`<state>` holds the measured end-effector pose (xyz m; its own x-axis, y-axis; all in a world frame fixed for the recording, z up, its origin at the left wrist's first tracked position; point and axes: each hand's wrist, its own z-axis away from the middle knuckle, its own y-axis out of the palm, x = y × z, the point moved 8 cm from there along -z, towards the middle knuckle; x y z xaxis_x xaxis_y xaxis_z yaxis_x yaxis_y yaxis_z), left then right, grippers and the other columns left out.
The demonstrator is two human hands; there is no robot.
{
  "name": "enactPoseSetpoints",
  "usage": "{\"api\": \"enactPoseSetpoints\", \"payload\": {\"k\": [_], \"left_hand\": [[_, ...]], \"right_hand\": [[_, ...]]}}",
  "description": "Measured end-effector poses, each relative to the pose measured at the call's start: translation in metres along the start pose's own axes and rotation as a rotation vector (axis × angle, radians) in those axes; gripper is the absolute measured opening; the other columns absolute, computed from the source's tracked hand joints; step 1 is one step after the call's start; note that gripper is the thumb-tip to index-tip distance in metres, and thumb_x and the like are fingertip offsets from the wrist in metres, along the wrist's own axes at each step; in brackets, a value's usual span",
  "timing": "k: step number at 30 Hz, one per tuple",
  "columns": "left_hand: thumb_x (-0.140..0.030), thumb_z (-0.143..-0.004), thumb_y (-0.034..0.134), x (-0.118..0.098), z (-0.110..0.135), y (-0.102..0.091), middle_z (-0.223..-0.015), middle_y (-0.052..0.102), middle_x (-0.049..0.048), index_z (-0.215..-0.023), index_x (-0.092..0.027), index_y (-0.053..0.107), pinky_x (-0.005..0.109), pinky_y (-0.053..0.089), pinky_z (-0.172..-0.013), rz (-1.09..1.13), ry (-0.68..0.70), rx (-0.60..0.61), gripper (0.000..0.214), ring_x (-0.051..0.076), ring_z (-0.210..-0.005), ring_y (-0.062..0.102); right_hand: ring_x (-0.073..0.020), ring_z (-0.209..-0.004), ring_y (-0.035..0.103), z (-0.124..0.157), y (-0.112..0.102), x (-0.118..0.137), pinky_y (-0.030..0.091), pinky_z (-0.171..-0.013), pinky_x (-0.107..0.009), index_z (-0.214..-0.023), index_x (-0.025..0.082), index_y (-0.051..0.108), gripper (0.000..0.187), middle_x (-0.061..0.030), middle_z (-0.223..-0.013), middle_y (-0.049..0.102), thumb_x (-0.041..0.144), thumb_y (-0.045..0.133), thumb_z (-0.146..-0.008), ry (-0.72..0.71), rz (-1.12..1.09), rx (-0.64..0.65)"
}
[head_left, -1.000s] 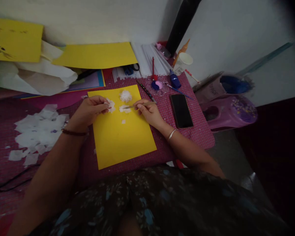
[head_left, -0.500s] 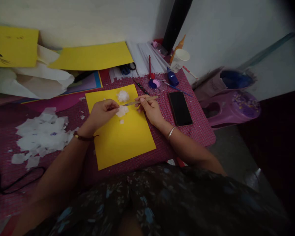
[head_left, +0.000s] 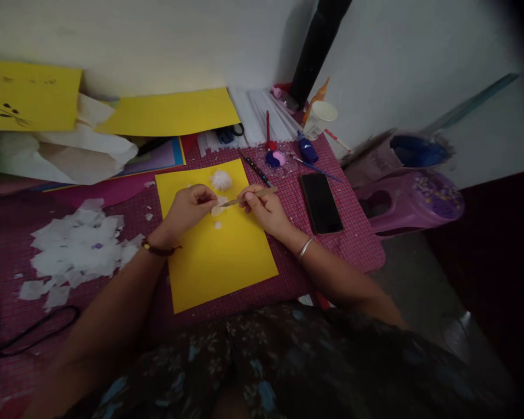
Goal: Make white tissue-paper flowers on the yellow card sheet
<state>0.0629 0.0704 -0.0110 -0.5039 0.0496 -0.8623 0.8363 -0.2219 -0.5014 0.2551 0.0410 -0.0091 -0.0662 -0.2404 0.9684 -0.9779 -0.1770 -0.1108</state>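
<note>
A yellow sheet of paper lies under both hands. On its upper part sits a fluffy white paper tuft. Below the tuft is a patch of white paper, partly covered by the fingers, then a small white scrap. My left hand is closed in a pinch on a small white piece of paper. My right hand grips a thin tan stick, whose narrow tip points left and meets the paper at my left fingertips.
Many white paper squares lie in a heap to the left, near a black cord. A phone rests on the right. Behind are a paint palette, a blue bottle, a paper cup and yellow sheets.
The whole view has shifted slightly, so everything sits lower in the picture. Both hands keep their pinching hold, and the stick's tip stays by the left fingertips.
</note>
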Motion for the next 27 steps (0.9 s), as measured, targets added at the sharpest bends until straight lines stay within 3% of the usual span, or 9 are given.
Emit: {"api": "enactPoseSetpoints", "payload": {"k": [7, 11, 15, 18, 22, 27], "left_hand": [[-0.040, -0.088, 0.066, -0.002, 0.004, -0.008, -0.076, 0.064, 0.0017, -0.083, -0.021, 0.069, 0.032, 0.042, -0.068, 0.032, 0.053, -0.078, 0.020, 0.019, -0.071, 0.056], [-0.043, -0.094, 0.060, 0.003, 0.005, -0.010, -0.068, 0.058, -0.0005, -0.082, -0.022, 0.065, 0.031, 0.039, -0.064, 0.034, 0.050, -0.088, 0.025, 0.017, -0.063, 0.050], [-0.041, -0.092, 0.061, 0.003, 0.007, -0.009, -0.070, 0.058, -0.0004, -0.080, -0.021, 0.065, 0.030, 0.040, -0.065, 0.026, 0.075, -0.066, 0.024, 0.017, -0.067, 0.052], [-0.042, -0.087, 0.066, 0.000, 0.008, -0.011, -0.076, 0.061, 0.0009, -0.078, -0.021, 0.064, 0.031, 0.043, -0.068, -0.009, 0.116, -0.039, 0.022, 0.017, -0.071, 0.055], [-0.041, -0.077, 0.076, -0.004, 0.011, -0.008, -0.075, 0.059, 0.0014, -0.072, -0.022, 0.060, 0.031, 0.043, -0.066, -0.101, 0.203, 0.023, 0.025, 0.017, -0.070, 0.053], [-0.030, -0.079, 0.071, -0.008, 0.015, -0.001, -0.078, 0.060, 0.0020, -0.073, -0.021, 0.063, 0.032, 0.045, -0.065, -0.207, 0.277, 0.002, 0.014, 0.016, -0.068, 0.053]], "right_hand": [[-0.0246, -0.098, 0.069, 0.009, 0.011, 0.018, 0.055, -0.094, -0.042, -0.099, 0.025, 0.073, 0.043, -0.0081, -0.100, 0.072, 0.055, 0.045, -0.112, -0.203, 0.310, 0.144], [-0.0240, -0.094, 0.066, 0.020, 0.027, 0.029, 0.054, -0.086, -0.038, -0.111, 0.023, 0.074, 0.029, -0.0096, -0.106, 0.071, 0.035, 0.048, -0.113, -0.244, 0.582, 0.279], [-0.0208, -0.087, 0.062, 0.028, 0.041, 0.028, 0.049, -0.074, -0.032, -0.113, 0.023, 0.074, 0.024, -0.0086, -0.108, 0.068, 0.023, 0.050, -0.111, -0.227, 0.825, 0.390], [-0.0204, -0.093, 0.065, 0.027, 0.037, 0.025, 0.052, -0.078, -0.032, -0.116, 0.022, 0.072, 0.025, -0.0086, -0.111, 0.068, 0.027, 0.048, -0.113, -0.241, 0.764, 0.359], [-0.0217, -0.101, 0.069, 0.018, 0.015, 0.024, 0.057, -0.092, -0.037, -0.113, 0.021, 0.072, 0.043, -0.0083, -0.104, 0.071, 0.046, 0.038, -0.117, -0.282, 0.483, 0.170], [-0.0211, -0.095, 0.072, 0.012, 0.001, 0.018, 0.058, -0.090, -0.038, -0.099, 0.021, 0.073, 0.054, -0.0068, -0.094, 0.072, 0.062, 0.041, -0.113, -0.218, 0.285, 0.066]]}}
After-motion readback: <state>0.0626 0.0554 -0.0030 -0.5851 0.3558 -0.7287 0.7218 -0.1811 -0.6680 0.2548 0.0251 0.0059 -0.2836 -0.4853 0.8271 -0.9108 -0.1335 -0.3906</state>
